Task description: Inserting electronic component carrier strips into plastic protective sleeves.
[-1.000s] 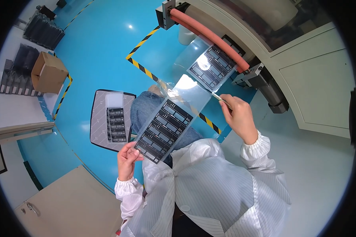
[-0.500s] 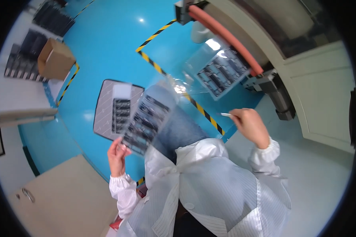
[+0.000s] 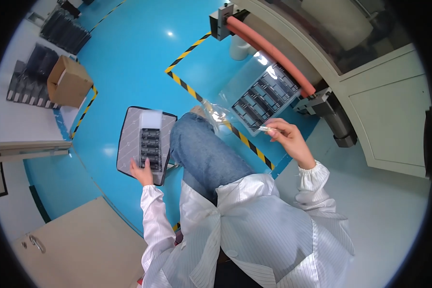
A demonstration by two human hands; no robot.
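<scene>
My left hand (image 3: 143,173) lies on the lower end of a clear plastic sheet printed with black rectangular blocks (image 3: 151,140), its fingers apart. The sheet rests on a grey, dark-edged pad (image 3: 128,139), left of my jeans-covered leg. Whether other sheets lie beneath it, I cannot tell. Over on the right, my right hand (image 3: 293,141) pinches a short, thin white stick-like piece (image 3: 264,128) between thumb and fingers. Its tip points left, in front of the lower edge of a larger clear printed sheet (image 3: 266,98) at the machine.
An orange-red roller (image 3: 273,53) and a dark metal motor housing (image 3: 338,117) belong to the beige machine (image 3: 389,110) at right. Black-yellow tape (image 3: 182,84) marks the blue floor. An open cardboard box (image 3: 69,81) stands far left. A beige door (image 3: 77,235) is near left.
My left hand has brought a printed sheet from over my leg down onto the pad, where its fingers now spread. My right hand has moved up and left with the white piece.
</scene>
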